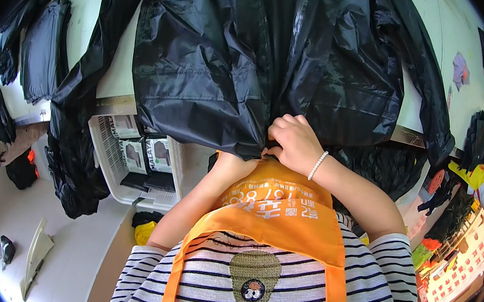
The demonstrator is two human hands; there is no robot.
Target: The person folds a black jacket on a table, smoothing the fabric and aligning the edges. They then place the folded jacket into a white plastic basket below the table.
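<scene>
A shiny black zip-front jacket [203, 69] lies spread over the table, its hem hanging toward me and its sleeves out to both sides. At the bottom of the front opening, my right hand [296, 140] pinches the hem beside the zipper [292, 67], fingers bent. Close against it, my left hand [239, 164] is closed on the lower corner of the left front panel; its fingers are mostly hidden under the black fabric. Whether a small part sits between the fingertips cannot be made out.
Below the table edge at left hangs a white plastic basket [177, 173] holding printed packages [146, 155]. A stack of folded black garments [44, 51] lies far left. Black fabric [383, 167] bunches under the table at right. Other people work at both sides.
</scene>
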